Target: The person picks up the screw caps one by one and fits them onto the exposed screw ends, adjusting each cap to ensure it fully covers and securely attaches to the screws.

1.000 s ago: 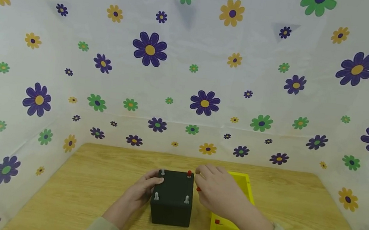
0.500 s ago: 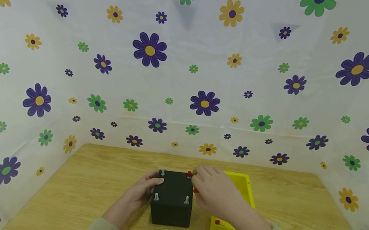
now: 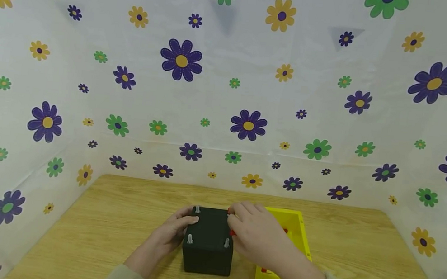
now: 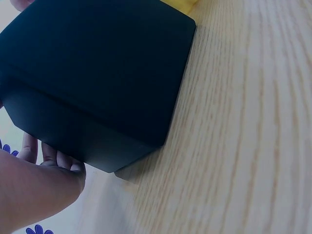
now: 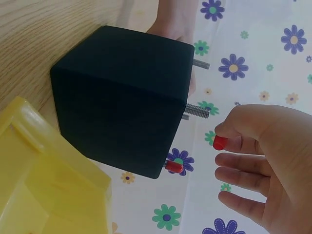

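Note:
A black box [image 3: 211,228] stands on the table with threaded metal studs at its top corners. My left hand [image 3: 171,230] grips its left side, thumb over the top edge by the far-left stud [image 3: 198,209]; its fingers [image 4: 48,153] reach along the box's far side. Between thumb and index finger, my right hand [image 3: 256,234] pinches a small red cap [image 5: 220,143], just off the near-right stud [image 5: 197,111]. Its other fingers are spread loosely. Another red cap [image 5: 174,166] sits on the far-right stud, partly hidden by the right hand in the head view.
Right of the box stands a yellow tray [image 3: 304,239], partly under my right forearm. Inside it lie red pieces, one near the front [image 3: 264,270] and one farther back [image 3: 285,230]. A flower-patterned white sheet [image 3: 227,99] rises behind the wooden table [image 3: 136,194].
My right hand has moved left with the red cap, from beside the box to over its right edge. The left hand and the box have stayed in place.

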The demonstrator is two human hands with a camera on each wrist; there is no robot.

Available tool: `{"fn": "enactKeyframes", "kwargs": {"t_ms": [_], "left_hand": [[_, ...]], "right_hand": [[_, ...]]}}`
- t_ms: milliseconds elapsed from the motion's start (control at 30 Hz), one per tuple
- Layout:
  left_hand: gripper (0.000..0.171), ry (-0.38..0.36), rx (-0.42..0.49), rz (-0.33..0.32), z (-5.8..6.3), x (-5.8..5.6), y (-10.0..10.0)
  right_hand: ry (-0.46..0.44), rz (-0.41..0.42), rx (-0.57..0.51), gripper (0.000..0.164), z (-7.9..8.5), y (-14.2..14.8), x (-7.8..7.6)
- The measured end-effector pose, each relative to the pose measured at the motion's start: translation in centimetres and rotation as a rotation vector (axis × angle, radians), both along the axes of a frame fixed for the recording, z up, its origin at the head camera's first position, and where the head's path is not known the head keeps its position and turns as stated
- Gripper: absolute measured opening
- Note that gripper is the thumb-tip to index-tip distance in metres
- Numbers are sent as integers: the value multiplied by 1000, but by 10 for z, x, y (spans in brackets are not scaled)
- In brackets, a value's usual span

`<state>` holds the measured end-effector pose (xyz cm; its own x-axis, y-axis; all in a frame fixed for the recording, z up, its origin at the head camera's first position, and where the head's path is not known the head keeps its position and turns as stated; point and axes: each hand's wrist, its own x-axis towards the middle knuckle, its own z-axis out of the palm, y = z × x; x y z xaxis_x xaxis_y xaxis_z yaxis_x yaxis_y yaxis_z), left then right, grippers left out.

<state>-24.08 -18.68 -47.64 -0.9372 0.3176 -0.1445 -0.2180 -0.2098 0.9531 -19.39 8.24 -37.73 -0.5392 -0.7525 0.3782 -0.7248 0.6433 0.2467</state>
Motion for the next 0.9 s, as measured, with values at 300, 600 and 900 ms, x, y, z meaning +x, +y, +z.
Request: {"fn": "enactKeyframes", "kwargs": {"t_ms": [300,600,900], "left_hand": [[28,6,1,-3,-1,-1,0],[27,2,-7,6,0,-2,1],[27,3,0,4,-2,-1,-1]], "right_hand": [[-23,2,6,19,1,-3,1],[-53,9,-12,20,1,-6,3],[-62,32,-25,20,0,-9,5]]}}
